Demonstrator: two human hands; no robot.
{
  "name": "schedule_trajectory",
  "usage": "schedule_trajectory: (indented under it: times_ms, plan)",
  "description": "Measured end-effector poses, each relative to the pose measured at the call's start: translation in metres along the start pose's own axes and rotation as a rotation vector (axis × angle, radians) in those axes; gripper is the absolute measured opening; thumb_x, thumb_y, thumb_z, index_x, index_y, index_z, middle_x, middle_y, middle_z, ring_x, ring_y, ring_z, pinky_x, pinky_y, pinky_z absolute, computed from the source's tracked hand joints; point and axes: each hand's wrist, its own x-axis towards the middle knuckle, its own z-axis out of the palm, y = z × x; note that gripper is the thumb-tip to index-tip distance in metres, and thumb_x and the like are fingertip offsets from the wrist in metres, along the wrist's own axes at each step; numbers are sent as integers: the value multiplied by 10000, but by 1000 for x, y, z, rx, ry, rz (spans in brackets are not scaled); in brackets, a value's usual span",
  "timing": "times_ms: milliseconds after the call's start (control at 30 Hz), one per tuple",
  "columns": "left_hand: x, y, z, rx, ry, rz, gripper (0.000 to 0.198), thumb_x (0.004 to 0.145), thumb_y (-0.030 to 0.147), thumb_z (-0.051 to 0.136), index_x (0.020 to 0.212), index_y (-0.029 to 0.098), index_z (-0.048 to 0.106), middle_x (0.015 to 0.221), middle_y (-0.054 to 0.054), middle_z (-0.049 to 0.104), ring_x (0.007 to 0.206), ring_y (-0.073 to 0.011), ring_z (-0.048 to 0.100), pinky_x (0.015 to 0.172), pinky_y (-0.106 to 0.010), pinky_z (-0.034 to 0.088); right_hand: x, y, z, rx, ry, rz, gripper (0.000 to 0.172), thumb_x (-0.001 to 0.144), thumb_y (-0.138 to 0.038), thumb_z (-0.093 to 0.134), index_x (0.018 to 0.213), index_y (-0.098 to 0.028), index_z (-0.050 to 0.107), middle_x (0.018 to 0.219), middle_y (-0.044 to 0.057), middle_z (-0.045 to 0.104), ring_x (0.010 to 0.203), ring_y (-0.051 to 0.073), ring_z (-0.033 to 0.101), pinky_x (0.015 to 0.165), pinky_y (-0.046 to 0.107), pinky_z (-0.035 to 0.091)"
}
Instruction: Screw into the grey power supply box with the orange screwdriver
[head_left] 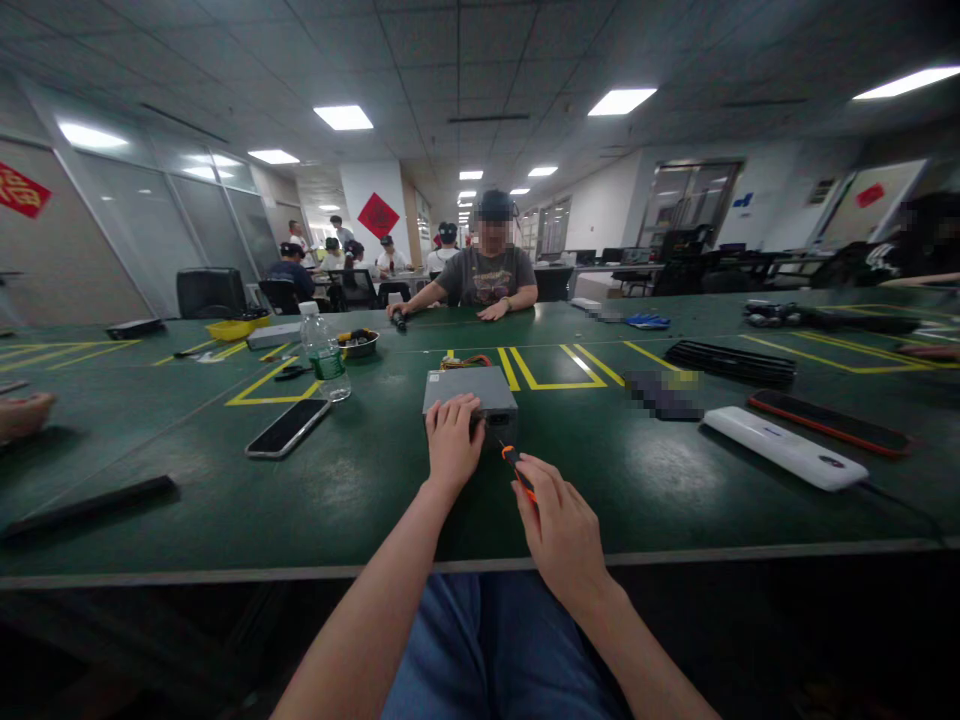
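Note:
A grey computer power supply (491, 385) sits on the green table, its socket side facing me and a bundle of coloured cables (469, 362) at its back. My left hand (453, 440) grips its near left part, fingers over the top and thumb on the front face. In my right hand (562, 520) is a screwdriver (511, 456) with an orange and black handle, closed in the fingers. The screwdriver's thin shaft points up and left at the front face, by my left thumb. Whether the tip touches a screw I cannot tell.
Left of the power supply are a phone (289, 428), a water bottle (324, 355) and a metal bowl (358, 344). A white device (784, 447) and a dark orange-edged one (829, 422) lie right. A person (491, 270) sits opposite. Yellow tape marks the table.

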Motion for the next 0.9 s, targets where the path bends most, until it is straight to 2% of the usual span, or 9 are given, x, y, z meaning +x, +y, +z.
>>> schedule_trajectory:
  times_ms: [167, 900]
  plan:
    - [0, 1, 0, 4, 9, -4, 266, 830, 235, 478, 1093, 259, 514, 1193, -8, 575, 1144, -181, 466, 1049, -399, 228, 2, 0, 4, -6, 20, 29, 190, 905, -194, 387, 1033, -138, 516, 1016, 111, 636, 848, 163, 626, 701, 272, 492]
    - [0, 0, -1, -15, 27, 8, 266, 823, 227, 489, 1087, 253, 517, 1172, -12, 586, 1132, -181, 477, 1043, -394, 236, 14, 0, 1, -24, 27, -8, 172, 905, -198, 403, 1016, -134, 518, 983, 98, 640, 821, 157, 620, 693, 261, 474]
